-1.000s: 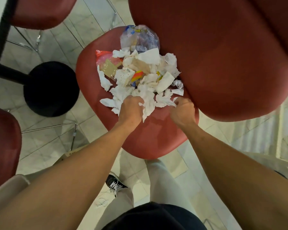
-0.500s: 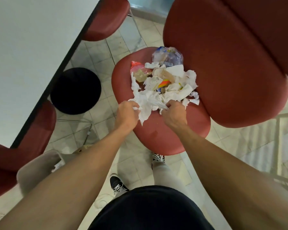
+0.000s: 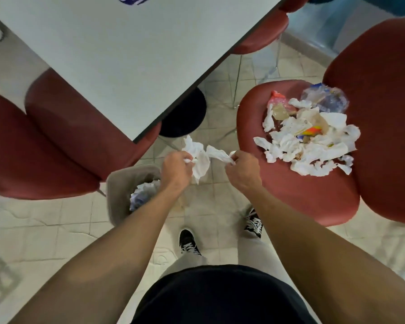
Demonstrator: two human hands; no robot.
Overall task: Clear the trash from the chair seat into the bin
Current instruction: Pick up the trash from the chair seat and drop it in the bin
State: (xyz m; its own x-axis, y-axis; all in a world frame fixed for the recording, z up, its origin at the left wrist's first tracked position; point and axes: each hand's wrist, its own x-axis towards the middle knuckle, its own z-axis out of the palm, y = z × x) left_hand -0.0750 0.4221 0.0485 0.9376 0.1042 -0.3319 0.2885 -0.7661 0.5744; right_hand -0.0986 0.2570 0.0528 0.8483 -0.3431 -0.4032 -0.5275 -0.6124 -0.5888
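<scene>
A heap of trash (image 3: 311, 136), mostly torn white tissue with a clear plastic bag and coloured wrappers, lies on the red chair seat (image 3: 297, 190) at the right. My left hand (image 3: 175, 170) grips a bunch of white tissue (image 3: 198, 157) in the air above the floor. My right hand (image 3: 242, 170) pinches the other end of that tissue, just left of the seat's edge. A beige bin (image 3: 118, 190) stands on the floor under my left forearm, with crumpled paper and plastic inside.
A white table (image 3: 117, 54) with a dark edge fills the upper left, its black round base (image 3: 185, 113) beneath. Another red chair (image 3: 47, 146) stands at the left beside the bin. My two black shoes (image 3: 220, 232) are on the tiled floor.
Both hands have lifted a bunch of tissue off the seat and carried it left, away from the chair and toward the bin. The view has swung left, bringing the bin and table in.
</scene>
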